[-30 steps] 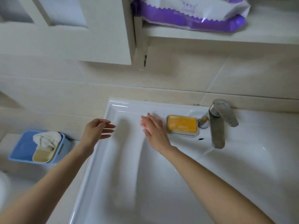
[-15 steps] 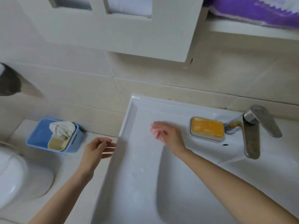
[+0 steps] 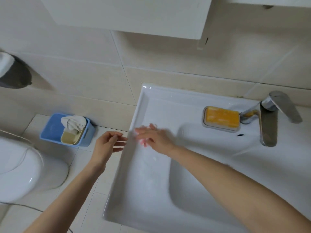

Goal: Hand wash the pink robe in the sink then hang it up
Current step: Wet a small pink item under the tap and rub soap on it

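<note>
The right hand (image 3: 154, 140) lay low over the flat ledge of the sink (image 3: 151, 190), toward its 10 o'clock corner. Its fingers were fairly straight, with a small pink smear (image 3: 143, 143) beneath them. Motion blur hid whether they pinched it or only pressed on it, and I could not tell what it was. The left hand (image 3: 107, 145) hovered just outside the rim at 9 o'clock, fingers loosely spread, holding nothing. No pink robe showed in the basin or anywhere else in view, so the wash itself seemed not yet begun.

The step looked like picking something off the ledge. Done well, it meant closing the fingers firmly on the pink bit before lifting. It also meant keeping it over the ledge, not the rim, where it could slip toward the blue bin (image 3: 67, 130) on the floor at 9 o'clock. The orange soap (image 3: 221, 117) at 2 o'clock and the faucet (image 3: 269, 121) at 3 o'clock stood handy.
</note>
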Demonstrator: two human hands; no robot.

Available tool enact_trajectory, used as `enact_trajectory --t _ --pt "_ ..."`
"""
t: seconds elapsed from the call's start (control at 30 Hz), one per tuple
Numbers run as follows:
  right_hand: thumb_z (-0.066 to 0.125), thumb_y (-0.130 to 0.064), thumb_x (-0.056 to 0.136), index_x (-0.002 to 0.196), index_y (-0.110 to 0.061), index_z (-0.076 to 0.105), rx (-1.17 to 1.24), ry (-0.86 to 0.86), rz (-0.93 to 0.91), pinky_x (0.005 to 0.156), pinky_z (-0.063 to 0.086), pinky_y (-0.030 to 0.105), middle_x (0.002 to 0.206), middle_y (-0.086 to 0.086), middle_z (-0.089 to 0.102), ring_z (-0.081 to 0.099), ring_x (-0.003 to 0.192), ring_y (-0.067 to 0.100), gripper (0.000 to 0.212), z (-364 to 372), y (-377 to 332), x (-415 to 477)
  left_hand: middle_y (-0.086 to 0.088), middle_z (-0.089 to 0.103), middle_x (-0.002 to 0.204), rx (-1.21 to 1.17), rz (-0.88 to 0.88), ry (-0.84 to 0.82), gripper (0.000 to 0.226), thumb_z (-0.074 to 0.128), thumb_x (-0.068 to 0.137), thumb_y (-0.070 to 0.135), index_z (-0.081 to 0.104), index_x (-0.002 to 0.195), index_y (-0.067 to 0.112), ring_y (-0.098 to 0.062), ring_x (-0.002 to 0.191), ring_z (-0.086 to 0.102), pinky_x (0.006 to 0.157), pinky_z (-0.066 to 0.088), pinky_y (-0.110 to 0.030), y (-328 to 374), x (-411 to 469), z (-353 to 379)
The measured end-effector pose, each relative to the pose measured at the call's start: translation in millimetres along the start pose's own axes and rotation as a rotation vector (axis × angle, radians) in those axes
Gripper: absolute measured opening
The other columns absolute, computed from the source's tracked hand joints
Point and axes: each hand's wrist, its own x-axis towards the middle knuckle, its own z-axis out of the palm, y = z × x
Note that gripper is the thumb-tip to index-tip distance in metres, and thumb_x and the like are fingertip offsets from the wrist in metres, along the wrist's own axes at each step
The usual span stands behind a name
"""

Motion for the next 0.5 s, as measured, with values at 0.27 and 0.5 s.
enact_trajectory --t 0.27,0.5 --pt "0.059 -0.006 0.078 0.100 -0.017 0.075 -0.001 -0.562 0.035 0.114 0.005 0.048 0.123 -0.008 0.064 0.041 0.133 0.012 0.029 29.9 -38.6 -92.6 -0.007 0.069 0.086 0.077 0.025 -0.062 0.023 0.037 0.098 0.003 0.058 0.091 0.009 -0.019 0.076 0.065 0.063 0.052 -0.024 7.8 -1.8 9.3" --pt "0.036 0.016 0.088 0.109 0.003 0.068 0.542 -0.066 0.455 0.068 0.052 0.023 0.099 0.016 0.070 0.066 0.083 0.018 0.040 4.1 -53.6 -108.3 -0.010 0.060 0.103 0.711 0.272 -0.014 0.024 0.060 0.086 0.006 0.060 0.110 0.006 -0.021 0.083 0.056 0.073 0.042 -0.028 -21.3 11.1 7.6"
